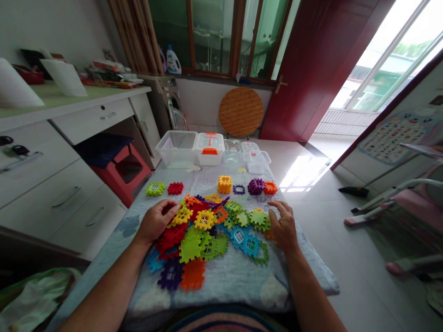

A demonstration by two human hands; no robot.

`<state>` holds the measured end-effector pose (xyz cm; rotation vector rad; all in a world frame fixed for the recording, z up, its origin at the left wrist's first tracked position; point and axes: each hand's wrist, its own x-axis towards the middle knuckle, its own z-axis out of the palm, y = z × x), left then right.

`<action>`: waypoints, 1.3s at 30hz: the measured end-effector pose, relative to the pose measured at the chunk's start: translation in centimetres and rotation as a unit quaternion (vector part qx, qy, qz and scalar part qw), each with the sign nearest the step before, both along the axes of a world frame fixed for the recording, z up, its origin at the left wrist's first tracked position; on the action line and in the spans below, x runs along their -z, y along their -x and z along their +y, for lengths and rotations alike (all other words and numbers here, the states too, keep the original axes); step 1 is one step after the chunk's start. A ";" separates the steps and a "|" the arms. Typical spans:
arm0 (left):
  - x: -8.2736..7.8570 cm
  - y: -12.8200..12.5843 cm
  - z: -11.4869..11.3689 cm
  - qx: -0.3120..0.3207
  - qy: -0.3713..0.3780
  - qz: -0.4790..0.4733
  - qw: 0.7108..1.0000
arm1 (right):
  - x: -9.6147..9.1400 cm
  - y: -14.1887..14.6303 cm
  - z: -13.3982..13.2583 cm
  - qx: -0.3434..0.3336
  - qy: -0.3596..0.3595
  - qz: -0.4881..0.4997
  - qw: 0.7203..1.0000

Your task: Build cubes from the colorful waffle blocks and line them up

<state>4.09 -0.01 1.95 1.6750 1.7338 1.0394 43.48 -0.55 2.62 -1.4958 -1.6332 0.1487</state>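
Note:
A heap of interlocking plastic building tiles lies on the cloth-covered table between my hands. My left hand is at the heap's left edge, fingers loosely curved and thumb close to a yellow tile; no grip on it shows. On the right side my right hand is open, fingers apart, beside a light green tile. In the heap are a yellow window tile, a green tile, a blue window tile, an orange tile and a purple tile.
Behind the heap stand a green stack, a red stack, a yellow stack, a purple frame, a purple stack and an orange stack. Clear plastic boxes line the table's far edge, one with an orange-latched lid.

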 end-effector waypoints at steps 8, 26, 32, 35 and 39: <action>0.7 0.4 0.2 0.001 0.008 0.006 1.000 | 0.0 0.2 -0.9 -0.098 0.074 -0.142 0.982; 0.2 0.1 0.0 0.001 0.010 -0.011 1.000 | -0.8 3.8 -1.4 -0.185 -0.004 -0.154 0.971; 0.3 0.1 0.1 0.006 0.016 -0.022 1.000 | -1.6 0.1 -1.2 -0.105 0.015 -0.130 0.986; 0.4 0.2 0.1 0.002 0.016 -0.010 1.000 | -1.6 -1.8 -1.6 -0.133 0.094 -0.166 0.973; 0.4 0.2 0.1 0.004 0.012 -0.007 1.000 | -1.1 -2.1 -1.8 -0.164 0.153 -0.182 0.957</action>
